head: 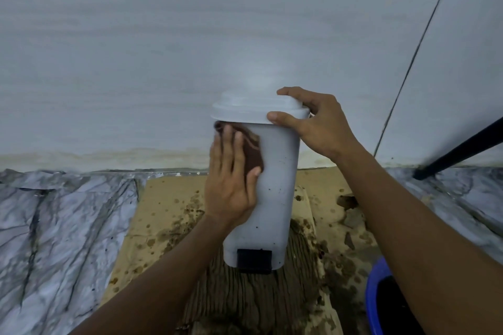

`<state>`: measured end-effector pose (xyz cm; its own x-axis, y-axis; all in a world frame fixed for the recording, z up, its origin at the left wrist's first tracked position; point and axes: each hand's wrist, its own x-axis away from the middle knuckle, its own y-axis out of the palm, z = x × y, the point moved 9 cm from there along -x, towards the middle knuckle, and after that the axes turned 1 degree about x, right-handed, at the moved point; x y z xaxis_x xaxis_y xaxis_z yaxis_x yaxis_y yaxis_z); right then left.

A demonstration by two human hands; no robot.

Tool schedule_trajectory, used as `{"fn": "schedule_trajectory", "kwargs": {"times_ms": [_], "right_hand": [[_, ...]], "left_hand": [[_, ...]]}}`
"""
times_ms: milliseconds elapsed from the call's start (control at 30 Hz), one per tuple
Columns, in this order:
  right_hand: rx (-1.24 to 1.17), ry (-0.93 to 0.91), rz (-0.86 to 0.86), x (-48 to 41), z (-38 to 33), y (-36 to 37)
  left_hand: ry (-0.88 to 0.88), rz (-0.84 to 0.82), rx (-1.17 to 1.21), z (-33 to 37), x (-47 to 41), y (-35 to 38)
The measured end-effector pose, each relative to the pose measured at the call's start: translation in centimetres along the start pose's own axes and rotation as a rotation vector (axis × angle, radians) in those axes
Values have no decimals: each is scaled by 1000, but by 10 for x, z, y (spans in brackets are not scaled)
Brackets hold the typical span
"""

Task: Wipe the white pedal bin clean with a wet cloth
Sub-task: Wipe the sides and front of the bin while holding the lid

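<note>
The white pedal bin (275,187) stands upright on wet, stained cardboard, its black pedal (254,258) facing me and its white lid (245,110) closed. Small dark specks dot its front. My left hand (231,185) presses a dark brown cloth (251,151) flat against the bin's upper left side, fingers straight. My right hand (315,124) grips the right edge of the lid, thumb on the rim and fingers curled over the top.
Brown cardboard (168,204) with dark wet stains lies under the bin. Marbled sheeting (60,239) covers the floor on both sides. A blue basin (374,296) sits at the lower right. A black pole (460,151) leans at the right. A pale wall (190,49) rises behind.
</note>
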<state>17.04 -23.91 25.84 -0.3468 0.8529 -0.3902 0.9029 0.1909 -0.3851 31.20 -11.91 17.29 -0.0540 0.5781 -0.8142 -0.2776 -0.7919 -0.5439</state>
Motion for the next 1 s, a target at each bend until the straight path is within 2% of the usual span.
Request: {"fn": "schedule_trajectory", "kwargs": {"times_ms": [100, 167, 300, 400, 467, 533, 633, 700, 800, 900, 1000], "right_hand": [[12, -7, 10, 0, -1, -2], [-8, -4, 18, 0, 1, -4], [-10, -8, 20, 0, 4, -5], [-20, 8, 12, 1, 6, -6], [-21, 8, 5, 1, 6, -4], [-25, 5, 2, 1, 3, 0], [-19, -4, 18, 0, 2, 0], [-19, -8, 19, 0, 3, 0], [-19, 5, 14, 2, 5, -1], [-17, 25, 0, 3, 5, -1], [3, 9, -3, 3, 3, 1]], "left_hand": [[-123, 16, 61, -1, -3, 3], [-59, -11, -11, 16, -11, 8], [350, -173, -201, 53, -1, 25], [621, -328, -220, 59, 37, 37], [735, -374, -233, 52, 55, 37], [656, -281, -199, 39, 36, 23], [365, -90, -139, 21, -16, 0], [361, -89, -138, 26, -14, 4], [652, -283, -175, 43, 44, 30], [953, -502, -198, 27, 116, 41], [1068, -540, -222, 0, 134, 33]]}}
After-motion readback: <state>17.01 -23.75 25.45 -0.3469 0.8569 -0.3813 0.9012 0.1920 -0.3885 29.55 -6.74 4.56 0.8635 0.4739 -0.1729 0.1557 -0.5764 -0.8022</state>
